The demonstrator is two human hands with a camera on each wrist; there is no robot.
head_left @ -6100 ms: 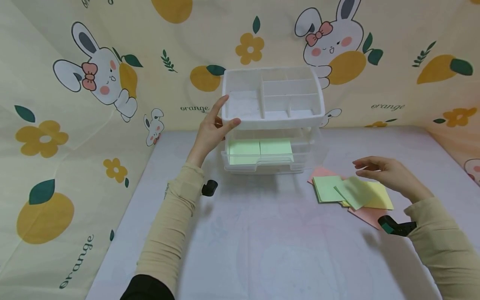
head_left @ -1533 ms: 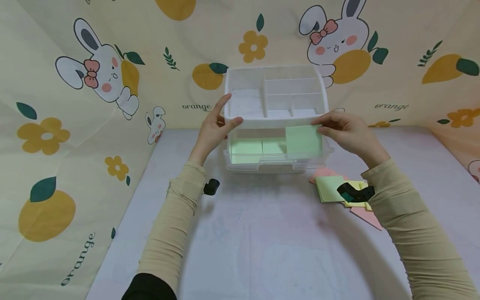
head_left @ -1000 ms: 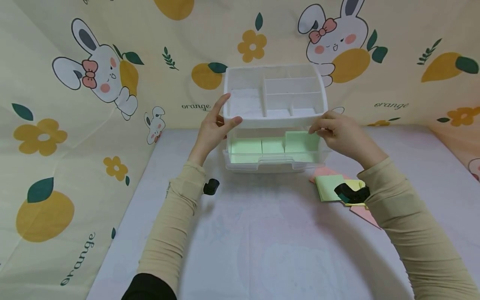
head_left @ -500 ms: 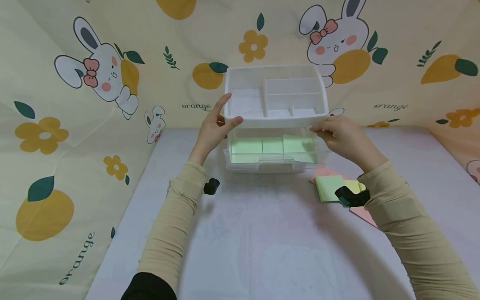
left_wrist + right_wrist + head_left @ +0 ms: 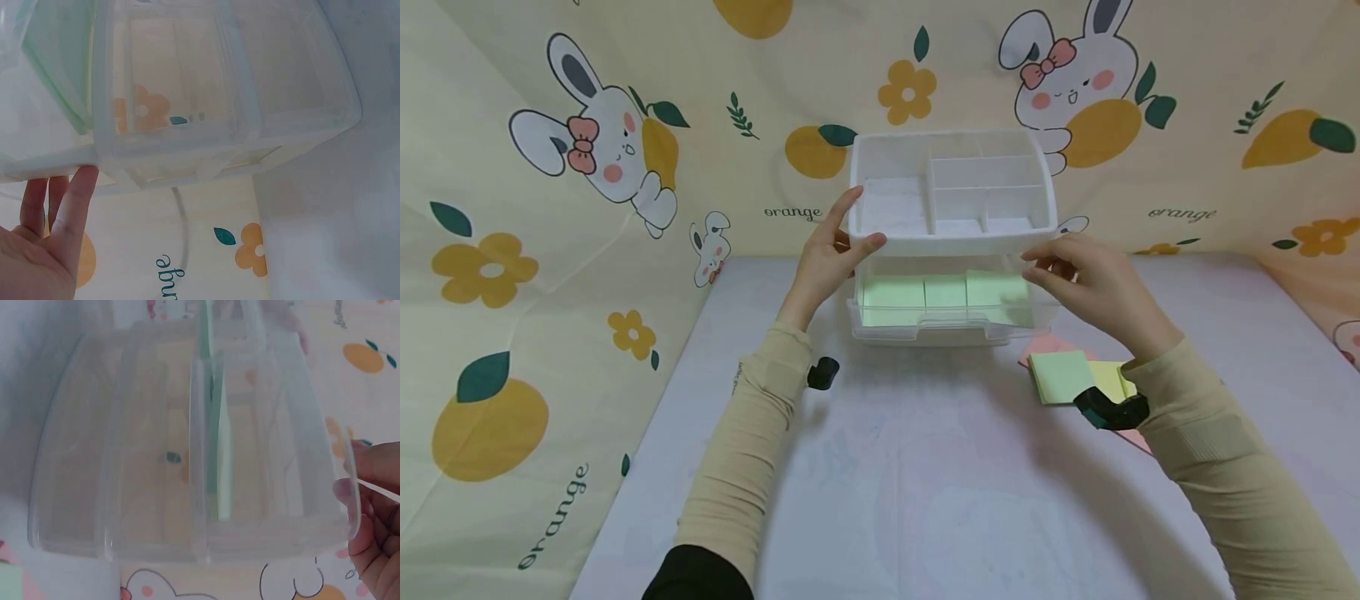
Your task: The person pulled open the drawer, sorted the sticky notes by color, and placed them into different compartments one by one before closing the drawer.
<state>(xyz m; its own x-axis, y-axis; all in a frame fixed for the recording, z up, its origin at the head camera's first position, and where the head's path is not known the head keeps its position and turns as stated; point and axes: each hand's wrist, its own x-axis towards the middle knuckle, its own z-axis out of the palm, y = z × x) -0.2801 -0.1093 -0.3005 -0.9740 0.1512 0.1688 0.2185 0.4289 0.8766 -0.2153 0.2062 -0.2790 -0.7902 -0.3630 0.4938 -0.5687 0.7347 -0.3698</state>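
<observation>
A white and clear plastic drawer organizer (image 5: 951, 243) stands against the back cloth, with a divided tray on top. Its upper clear drawer (image 5: 951, 329) is pulled out. Light green sticky notes (image 5: 891, 300) stand in a row inside, the rightmost slightly taller. My left hand (image 5: 827, 262) holds the organizer's front left corner, thumb on the front rim and fingers along the side. My right hand (image 5: 1086, 279) is at the front right corner, thumb and index fingertips slightly apart, no note visible between them. In the right wrist view, the right fingers (image 5: 369, 465) are by the clear rim.
To the right on the table lies a pile of sticky notes: a green pad (image 5: 1060, 377), a yellow pad (image 5: 1108, 379) and pink ones (image 5: 1048, 343), partly hidden by the right wrist camera (image 5: 1111, 410). A patterned cloth (image 5: 760, 175) hangs behind and left.
The right hand has brought a green note from the pile into the drawer's right side, lowered it and let go. Its fingers have since parted slightly. The left hand has stayed put.
</observation>
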